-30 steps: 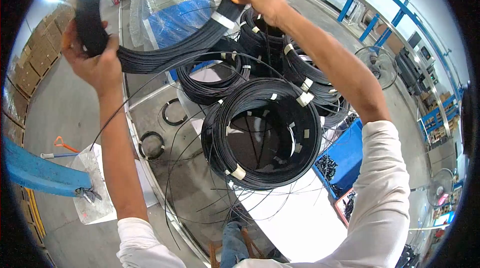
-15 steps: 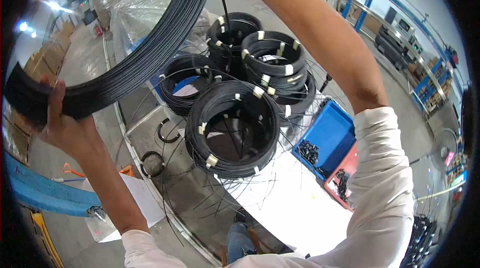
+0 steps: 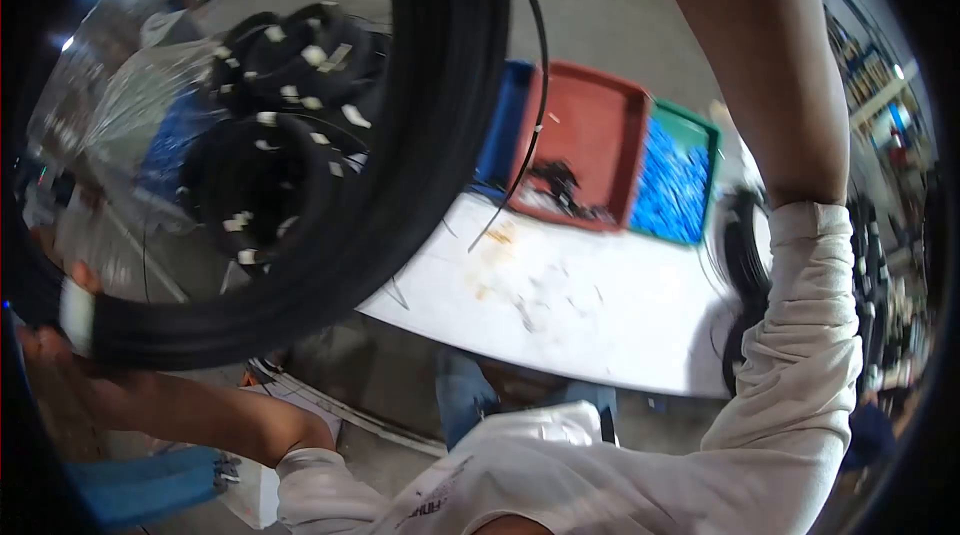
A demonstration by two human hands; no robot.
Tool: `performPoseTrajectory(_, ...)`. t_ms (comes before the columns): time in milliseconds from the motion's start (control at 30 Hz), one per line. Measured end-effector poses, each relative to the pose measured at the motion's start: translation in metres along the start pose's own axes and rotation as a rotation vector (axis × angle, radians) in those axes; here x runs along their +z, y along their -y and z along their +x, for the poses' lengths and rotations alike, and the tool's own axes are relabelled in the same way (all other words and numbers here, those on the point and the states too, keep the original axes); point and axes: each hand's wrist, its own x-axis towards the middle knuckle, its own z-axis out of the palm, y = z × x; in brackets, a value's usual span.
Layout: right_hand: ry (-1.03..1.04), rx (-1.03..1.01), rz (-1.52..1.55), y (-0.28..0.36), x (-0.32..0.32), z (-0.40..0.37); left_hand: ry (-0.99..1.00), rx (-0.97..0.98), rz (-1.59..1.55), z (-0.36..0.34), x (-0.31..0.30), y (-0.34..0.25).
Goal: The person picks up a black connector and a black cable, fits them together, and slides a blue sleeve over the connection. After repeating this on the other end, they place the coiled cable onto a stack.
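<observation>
A large coil of black cable (image 3: 330,285) is held up close to the camera and curves from the left edge to the top edge. My left hand (image 3: 65,360) grips its lower left part beside a white tape band (image 3: 76,315), with fingers wrapped round it. My right forearm (image 3: 770,65) reaches up past the top edge, so the right hand is out of sight. A loose cable end (image 3: 540,65) dangles from the coil over the white table (image 3: 570,305).
On the table stand a blue bin (image 3: 500,135), a red bin (image 3: 590,125) with small black parts, and a green bin (image 3: 712,160) with blue pieces. Taped black coils (image 3: 215,180) are stacked at the left. More black coils (image 3: 742,245) lie at the table's right end.
The view has swung to the right, bringing the red and green bins into sight and shifting the stacked coils left. The held coil now hangs across the view's middle; my right hand stays out of sight.
</observation>
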Motion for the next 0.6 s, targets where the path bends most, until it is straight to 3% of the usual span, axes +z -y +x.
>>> performPoseTrajectory(67, 0.086, 0.066, -0.15, -0.035, -0.041, -0.059, 0.053, -0.29, -0.253, -0.039, 0.073, -0.039)
performPoseTrajectory(133, 0.171, 0.094, -0.277, -0.06, -0.071, -0.112, 0.119, -0.402, -0.211, -0.116, 0.109, -0.046)
performPoseTrajectory(167, 0.207, 0.095, -0.337, -0.063, -0.08, -0.141, 0.092, -0.574, -0.246, -0.158, 0.13, -0.064)
performPoseTrajectory(200, 0.24, 0.089, -0.392, -0.024, -0.041, -0.178, 0.062, -0.739, -0.274, -0.201, 0.153, -0.084)
performPoseTrajectory(233, 0.323, 0.006, -0.214, -0.052, -0.048, -0.204, 0.086, -0.835, -0.324, -0.237, 0.167, -0.1)
performPoseTrajectory(333, 0.504, 0.361, -0.214, -0.088, -0.058, -0.295, 0.144, -1.155, -0.431, -0.317, 0.197, -0.137)
performPoseTrajectory(433, 0.624, 0.63, -0.222, -0.119, -0.043, -0.362, 0.239, -1.34, -0.56, -0.383, 0.194, -0.141)
performPoseTrajectory(533, 0.662, 0.653, -0.223, -0.158, -0.012, -0.415, 0.243, -1.459, -0.514, -0.429, 0.194, -0.134)
performPoseTrajectory(600, 0.764, 0.792, -0.182, -0.179, 0.01, -0.434, 0.247, -1.456, -0.496, -0.459, 0.192, -0.128)
